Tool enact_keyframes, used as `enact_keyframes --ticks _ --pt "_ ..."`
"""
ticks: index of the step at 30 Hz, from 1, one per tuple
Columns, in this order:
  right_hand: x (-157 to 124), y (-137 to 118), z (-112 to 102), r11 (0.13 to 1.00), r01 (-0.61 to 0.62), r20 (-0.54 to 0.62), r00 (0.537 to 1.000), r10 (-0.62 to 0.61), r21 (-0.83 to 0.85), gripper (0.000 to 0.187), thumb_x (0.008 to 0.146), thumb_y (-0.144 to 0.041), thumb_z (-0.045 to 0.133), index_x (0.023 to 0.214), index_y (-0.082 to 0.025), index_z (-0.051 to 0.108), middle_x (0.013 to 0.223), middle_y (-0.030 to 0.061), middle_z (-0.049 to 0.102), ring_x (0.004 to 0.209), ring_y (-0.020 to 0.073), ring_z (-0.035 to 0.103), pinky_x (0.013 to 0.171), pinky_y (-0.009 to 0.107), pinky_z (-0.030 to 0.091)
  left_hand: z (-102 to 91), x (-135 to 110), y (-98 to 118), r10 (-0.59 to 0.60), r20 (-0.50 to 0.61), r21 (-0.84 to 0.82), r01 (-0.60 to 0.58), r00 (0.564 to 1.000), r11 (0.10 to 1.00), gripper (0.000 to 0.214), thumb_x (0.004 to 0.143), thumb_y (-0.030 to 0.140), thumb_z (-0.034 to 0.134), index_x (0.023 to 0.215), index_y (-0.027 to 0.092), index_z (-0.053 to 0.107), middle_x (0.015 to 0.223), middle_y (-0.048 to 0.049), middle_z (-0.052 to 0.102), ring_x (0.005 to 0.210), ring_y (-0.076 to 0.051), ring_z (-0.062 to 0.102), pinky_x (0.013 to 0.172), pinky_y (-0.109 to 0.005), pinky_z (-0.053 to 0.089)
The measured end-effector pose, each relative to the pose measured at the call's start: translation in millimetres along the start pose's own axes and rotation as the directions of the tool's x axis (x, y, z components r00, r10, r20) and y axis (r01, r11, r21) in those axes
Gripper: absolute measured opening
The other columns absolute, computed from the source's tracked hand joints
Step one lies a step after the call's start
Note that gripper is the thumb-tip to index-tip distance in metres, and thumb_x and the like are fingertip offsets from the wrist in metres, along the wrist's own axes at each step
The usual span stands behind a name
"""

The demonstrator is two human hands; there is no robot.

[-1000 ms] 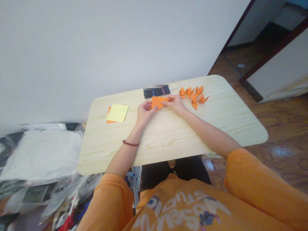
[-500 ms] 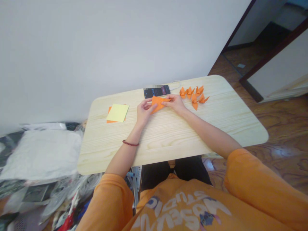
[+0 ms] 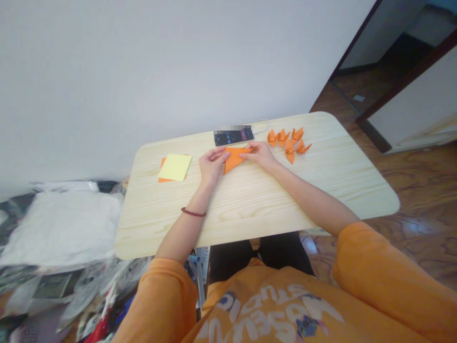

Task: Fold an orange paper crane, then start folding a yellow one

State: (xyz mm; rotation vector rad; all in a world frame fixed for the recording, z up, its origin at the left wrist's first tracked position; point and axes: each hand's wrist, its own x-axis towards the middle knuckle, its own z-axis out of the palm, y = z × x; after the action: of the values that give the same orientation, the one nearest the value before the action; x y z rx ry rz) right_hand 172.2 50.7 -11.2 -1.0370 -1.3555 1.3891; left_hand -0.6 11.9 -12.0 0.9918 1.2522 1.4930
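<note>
A: What fills most of the view?

B: A pale wooden table (image 3: 250,205), with a phone (image 3: 233,136) lying at its far edge.

A: And the hands?

B: Both are just in front of the phone. The left hand (image 3: 210,164) is slightly left of it, thumb and fingers pinching the left corner of an orange sheet (image 3: 233,158). The right hand (image 3: 260,153) is in front of the phone's right end, fingertips pinching the sheet's upper edge.

A: Where exactly is the sheet?

B: Directly in front of the phone, between the two hands, folded into a triangle. I cannot tell whether it touches the tabletop.

A: Anything smaller?

B: A yellow notepad (image 3: 174,167) lies well left of the phone. A cluster of small folded orange pieces (image 3: 290,141) sits just to its right. A thin red bracelet (image 3: 193,212) circles the left wrist, well in front of the phone.
</note>
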Motion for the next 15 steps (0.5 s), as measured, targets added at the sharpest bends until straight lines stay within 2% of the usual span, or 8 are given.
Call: enact_keyframes --ticks 10,15 --pt "2.9 6.8 -2.9 1.000 0.002 -0.006 1.000 -0.002 -0.029 0.036 0.045 -0.039 0.084 0.059 -0.018 0.059 0.061 -0.0007 0.062 0.058 0.0140 0.056 0.057 0.028 0.044 0.5 -0.8 -0.1 0.007 -0.008 -0.002 -0.007 1.000 1.000 0.036 0.055 0.031 0.085 0.085 0.015 0.072 0.080 -0.0085 0.075 0.082 -0.024 0.072 0.080 -0.039 0.059" --pt "4.1 8.9 -3.4 0.999 0.017 -0.026 1.000 -0.017 -0.028 0.036 0.043 -0.038 0.085 0.058 -0.017 0.060 0.060 -0.0010 0.063 0.057 0.0133 0.056 0.057 0.028 0.045 0.0 -0.2 -0.5 0.011 -0.011 -0.021 -0.011 1.000 1.000 0.037 0.053 0.030 0.086 0.083 0.014 0.073 0.079 -0.0083 0.075 0.076 -0.022 0.072 0.079 -0.037 0.058"
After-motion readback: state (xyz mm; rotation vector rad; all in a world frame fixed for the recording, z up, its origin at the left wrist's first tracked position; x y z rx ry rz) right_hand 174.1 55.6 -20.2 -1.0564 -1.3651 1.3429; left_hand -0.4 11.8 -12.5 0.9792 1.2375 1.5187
